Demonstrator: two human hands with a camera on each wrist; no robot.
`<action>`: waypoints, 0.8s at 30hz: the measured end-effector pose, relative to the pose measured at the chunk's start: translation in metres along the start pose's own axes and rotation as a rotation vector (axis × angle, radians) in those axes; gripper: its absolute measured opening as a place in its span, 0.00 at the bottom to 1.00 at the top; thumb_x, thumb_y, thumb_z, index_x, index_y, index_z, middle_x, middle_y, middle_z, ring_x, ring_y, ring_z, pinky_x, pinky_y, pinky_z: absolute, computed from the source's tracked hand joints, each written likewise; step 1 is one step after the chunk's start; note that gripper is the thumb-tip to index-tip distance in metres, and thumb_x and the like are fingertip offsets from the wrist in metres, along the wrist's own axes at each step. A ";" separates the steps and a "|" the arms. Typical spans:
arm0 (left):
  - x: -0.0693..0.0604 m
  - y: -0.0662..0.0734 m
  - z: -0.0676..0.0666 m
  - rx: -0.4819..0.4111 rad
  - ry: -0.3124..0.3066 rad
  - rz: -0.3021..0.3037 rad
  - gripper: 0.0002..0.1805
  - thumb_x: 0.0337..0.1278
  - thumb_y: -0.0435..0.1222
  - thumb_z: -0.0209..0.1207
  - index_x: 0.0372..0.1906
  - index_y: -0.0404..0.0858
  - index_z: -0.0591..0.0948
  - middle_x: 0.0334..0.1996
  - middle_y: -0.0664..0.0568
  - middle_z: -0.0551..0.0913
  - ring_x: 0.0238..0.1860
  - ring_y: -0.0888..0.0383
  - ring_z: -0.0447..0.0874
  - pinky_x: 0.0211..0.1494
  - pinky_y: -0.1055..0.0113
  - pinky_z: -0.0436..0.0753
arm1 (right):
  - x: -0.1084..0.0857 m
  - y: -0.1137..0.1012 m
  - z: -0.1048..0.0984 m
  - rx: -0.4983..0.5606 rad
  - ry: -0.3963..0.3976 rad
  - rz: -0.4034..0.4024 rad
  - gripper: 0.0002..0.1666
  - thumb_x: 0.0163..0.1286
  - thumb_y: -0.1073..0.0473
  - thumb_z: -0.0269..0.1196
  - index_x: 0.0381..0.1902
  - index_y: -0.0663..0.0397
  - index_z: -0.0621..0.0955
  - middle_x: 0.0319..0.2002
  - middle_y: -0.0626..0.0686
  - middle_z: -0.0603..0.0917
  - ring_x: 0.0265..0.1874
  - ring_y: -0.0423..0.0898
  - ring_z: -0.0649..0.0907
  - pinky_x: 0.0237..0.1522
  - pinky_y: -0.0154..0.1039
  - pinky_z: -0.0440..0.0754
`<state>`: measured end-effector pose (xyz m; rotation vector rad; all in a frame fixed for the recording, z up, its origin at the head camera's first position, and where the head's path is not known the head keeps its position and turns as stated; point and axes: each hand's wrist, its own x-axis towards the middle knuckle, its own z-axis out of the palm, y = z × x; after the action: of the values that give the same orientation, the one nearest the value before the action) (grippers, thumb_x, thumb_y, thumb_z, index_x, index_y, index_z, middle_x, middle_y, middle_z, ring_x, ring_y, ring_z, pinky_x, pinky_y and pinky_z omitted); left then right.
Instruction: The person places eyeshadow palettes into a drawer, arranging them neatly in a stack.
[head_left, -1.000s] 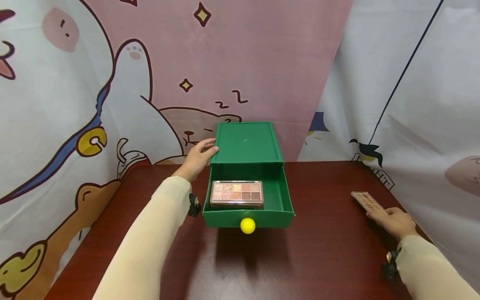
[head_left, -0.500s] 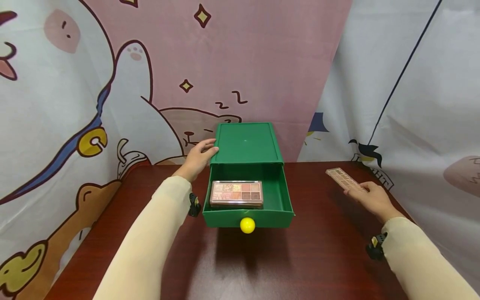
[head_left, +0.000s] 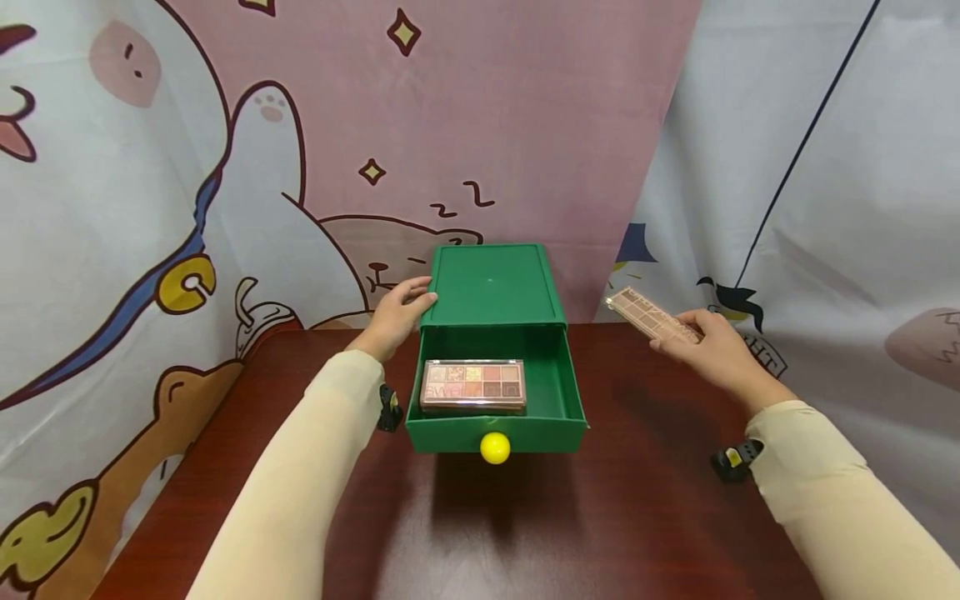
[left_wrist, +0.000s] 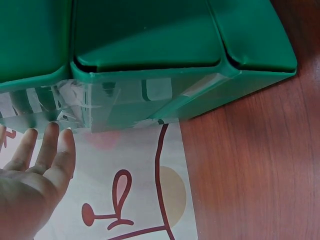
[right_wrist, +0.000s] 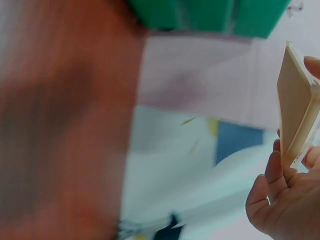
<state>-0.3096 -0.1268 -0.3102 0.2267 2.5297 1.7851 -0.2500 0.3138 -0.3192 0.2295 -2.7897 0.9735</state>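
My right hand [head_left: 716, 350] pinches a beige eyeshadow palette [head_left: 651, 317] by one end, holding it above the table to the right of the green drawer box [head_left: 491, 287]. In the right wrist view the palette [right_wrist: 292, 100] appears edge-on between thumb and fingers. My left hand [head_left: 393, 319] rests against the box's left side, fingers extended; the left wrist view shows its fingertips [left_wrist: 50, 132] at the taped side of the box. The drawer [head_left: 551, 375] is pulled out. Inside it, on the left, lies a pinkish eyeshadow palette [head_left: 474, 386] with a clear lid.
A yellow ball knob [head_left: 495, 448] sticks out from the drawer front. The box stands on a dark reddish wooden table [head_left: 637, 500]. Behind it hangs a cartoon-printed cloth [head_left: 517, 125], with a white cloth [head_left: 840, 217] on the right.
My right hand has lifted the beige palette from the table's right edge and carried it left and up toward the box. The left hand and drawer have stayed in place.
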 end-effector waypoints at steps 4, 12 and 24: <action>0.001 0.000 0.000 -0.001 0.000 0.003 0.27 0.72 0.45 0.51 0.72 0.49 0.64 0.71 0.48 0.63 0.70 0.48 0.62 0.64 0.48 0.70 | 0.005 -0.033 -0.007 0.015 0.000 -0.080 0.32 0.63 0.51 0.66 0.54 0.72 0.75 0.42 0.62 0.77 0.31 0.45 0.74 0.28 0.33 0.73; 0.001 0.000 0.000 0.003 0.006 -0.007 0.27 0.71 0.46 0.52 0.72 0.49 0.65 0.70 0.49 0.64 0.69 0.49 0.63 0.64 0.48 0.71 | 0.016 -0.098 -0.018 -0.012 -0.087 -0.184 0.33 0.60 0.50 0.67 0.56 0.65 0.74 0.48 0.60 0.73 0.41 0.49 0.70 0.38 0.40 0.70; 0.000 0.001 -0.001 0.003 0.003 0.006 0.27 0.71 0.45 0.52 0.71 0.49 0.65 0.70 0.48 0.65 0.68 0.49 0.64 0.62 0.48 0.72 | 0.027 -0.168 0.002 -0.056 -0.350 -0.341 0.27 0.57 0.50 0.70 0.50 0.58 0.78 0.44 0.55 0.74 0.40 0.48 0.71 0.39 0.43 0.72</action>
<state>-0.3094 -0.1272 -0.3092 0.2322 2.5366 1.7847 -0.2420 0.1797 -0.2142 0.9139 -2.9281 0.8357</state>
